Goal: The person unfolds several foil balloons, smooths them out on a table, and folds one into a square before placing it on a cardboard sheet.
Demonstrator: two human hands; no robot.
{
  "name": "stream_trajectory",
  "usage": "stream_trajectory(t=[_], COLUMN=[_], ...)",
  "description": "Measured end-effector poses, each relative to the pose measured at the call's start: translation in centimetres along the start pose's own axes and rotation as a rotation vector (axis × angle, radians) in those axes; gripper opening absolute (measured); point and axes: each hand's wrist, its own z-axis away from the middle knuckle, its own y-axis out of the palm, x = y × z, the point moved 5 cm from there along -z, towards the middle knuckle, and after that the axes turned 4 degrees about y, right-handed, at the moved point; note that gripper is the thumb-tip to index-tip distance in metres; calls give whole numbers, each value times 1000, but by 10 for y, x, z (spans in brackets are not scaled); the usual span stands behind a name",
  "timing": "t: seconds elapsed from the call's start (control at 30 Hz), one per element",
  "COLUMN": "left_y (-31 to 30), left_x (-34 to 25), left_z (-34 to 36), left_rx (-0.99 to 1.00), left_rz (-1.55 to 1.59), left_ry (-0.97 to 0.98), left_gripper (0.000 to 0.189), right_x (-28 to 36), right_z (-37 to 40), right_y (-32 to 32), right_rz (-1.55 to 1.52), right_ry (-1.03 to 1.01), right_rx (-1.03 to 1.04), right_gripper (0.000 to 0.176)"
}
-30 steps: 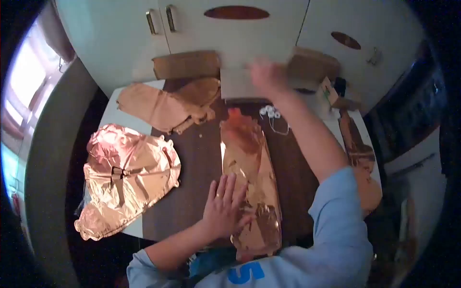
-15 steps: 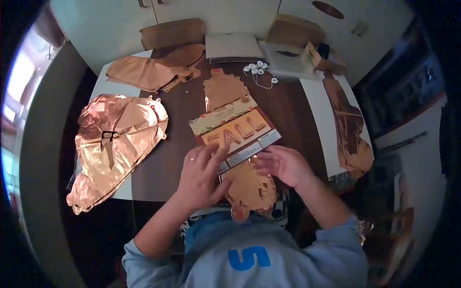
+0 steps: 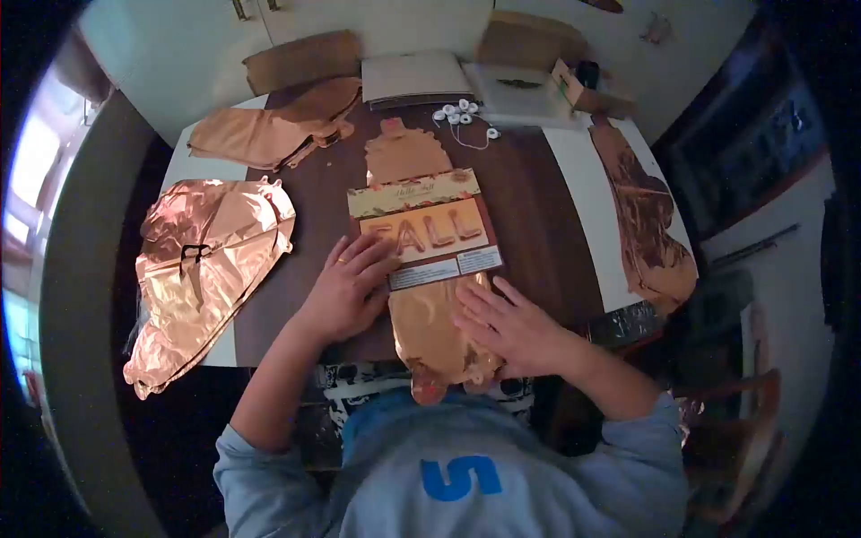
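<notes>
A printed card (image 3: 429, 221) reading "FALL" lies over a flat copper foil balloon (image 3: 435, 332) in the middle of the table. The balloon's rounded ends show above and below the card. My left hand (image 3: 345, 289) rests at the card's lower left corner, fingertips stretched over its printed face and thumb lower down. On the balloon's lower part lies my right hand (image 3: 511, 327), fingers spread just beneath the card's bottom edge. Part of the balloon is hidden under the card and this hand.
A wrinkled foil balloon (image 3: 202, 260) with a black clip-like piece lies at left. More flat foil balloons are at the back left (image 3: 260, 134) and right edge (image 3: 641, 211). White ribbon spools (image 3: 462, 114), a pale flat box (image 3: 421, 76) and an open carton (image 3: 592, 91) stand behind.
The card has turned from a slant to nearly level. My right hand has moved from the card's lower right corner down onto the balloon. The left has shifted slightly left.
</notes>
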Motion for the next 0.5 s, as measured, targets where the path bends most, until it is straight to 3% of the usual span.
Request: stream_trajectory(t=[0.07,0.17,0.27,0.47,0.5], left_y=[2,-3,-3,21,22], left_x=[-2,-24,-51,-64,-65], left_z=[7,19,37,52,53], left_rx=[-20,22,101,-16,-36], left_rz=[-33,-23,65,-69,-93], left_ry=[-10,52,73,109,104], left_gripper=[53,64,72,58,57], right_x=[3,12,18,23,21], right_z=[6,20,27,43,43], right_y=[15,23,17,32,30], right_rz=[179,205,131,17,75], right_ry=[-88,-150,-149,-199,-128], right_rx=[-53,-391,-544,-661,-656], right_gripper=[59,38,26,22,25])
